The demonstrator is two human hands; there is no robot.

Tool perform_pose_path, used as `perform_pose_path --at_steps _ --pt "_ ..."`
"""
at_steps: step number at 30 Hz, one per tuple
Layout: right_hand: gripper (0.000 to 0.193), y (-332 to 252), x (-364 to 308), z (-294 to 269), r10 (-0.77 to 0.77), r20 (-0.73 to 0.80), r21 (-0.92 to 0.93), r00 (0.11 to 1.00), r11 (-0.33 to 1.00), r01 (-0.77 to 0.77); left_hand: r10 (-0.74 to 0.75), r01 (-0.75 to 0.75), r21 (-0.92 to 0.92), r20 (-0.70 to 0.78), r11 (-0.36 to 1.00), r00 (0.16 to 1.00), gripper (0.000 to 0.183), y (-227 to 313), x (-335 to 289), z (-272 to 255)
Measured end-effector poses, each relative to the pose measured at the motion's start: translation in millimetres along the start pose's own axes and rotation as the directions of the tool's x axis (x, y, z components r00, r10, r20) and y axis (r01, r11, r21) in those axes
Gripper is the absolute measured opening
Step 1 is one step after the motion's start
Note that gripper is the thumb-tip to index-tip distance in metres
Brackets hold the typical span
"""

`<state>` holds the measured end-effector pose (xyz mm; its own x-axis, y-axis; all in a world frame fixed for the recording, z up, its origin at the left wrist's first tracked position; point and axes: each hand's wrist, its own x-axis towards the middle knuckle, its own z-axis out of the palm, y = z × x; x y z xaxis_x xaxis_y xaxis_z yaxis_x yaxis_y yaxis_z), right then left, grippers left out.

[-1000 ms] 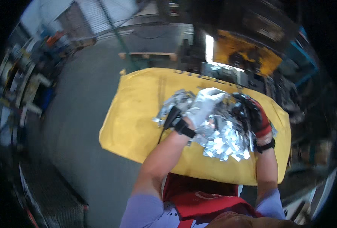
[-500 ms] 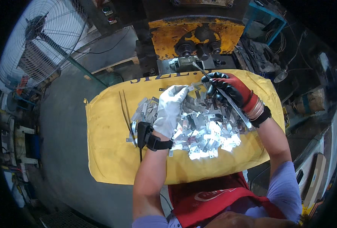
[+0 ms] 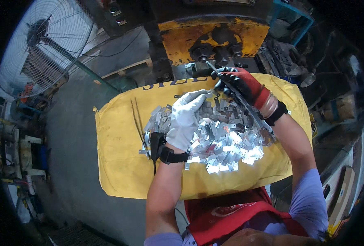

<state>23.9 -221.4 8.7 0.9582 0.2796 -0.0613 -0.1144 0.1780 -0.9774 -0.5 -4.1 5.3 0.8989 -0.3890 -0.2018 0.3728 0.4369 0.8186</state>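
My left hand, in a white glove, has thumb and fingers pinched on a small metal plate over the far side of a pile. My right hand, in a red and black glove, is closed round long metal tweezers. Their tip points up and left toward the machine, and the rear end slants down past my wrist. Below both hands spreads the pile of small flat metal plates, some with holes. A second pair of tweezers lies left of the pile on the yellow covered surface.
Just beyond the yellow surface stands a machine with a worn orange block and large bolts. A caged fan is at the far left. Metal tools lie at the back right. A red apron hangs at the near edge.
My right hand and its tweezers have moved slightly up and left, closer to my left fingertips. My left hand has barely moved. The whole view has shifted a little.
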Motion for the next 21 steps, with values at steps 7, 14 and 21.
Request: perform_pose_path --at_steps 7,14,21 --pt "0.026 -8.2 -59.5 25.3 -0.030 -0.063 -0.001 0.998 1.000 0.030 0.021 -0.031 -0.136 -0.078 0.990 0.997 0.022 -4.7 7.6 -5.4" --pt "0.031 6.2 -80.7 19.3 0.157 -0.015 0.152 0.987 0.976 -0.153 0.018 -0.024 -0.030 -0.170 0.999 0.985 0.018 8.3 -1.2 -2.9" --pt "0.032 6.5 -78.4 35.0 0.121 0.027 0.015 0.992 0.993 -0.121 0.008 -0.016 -0.049 -0.176 0.999 0.984 0.014 10.6 -2.7 -4.2"
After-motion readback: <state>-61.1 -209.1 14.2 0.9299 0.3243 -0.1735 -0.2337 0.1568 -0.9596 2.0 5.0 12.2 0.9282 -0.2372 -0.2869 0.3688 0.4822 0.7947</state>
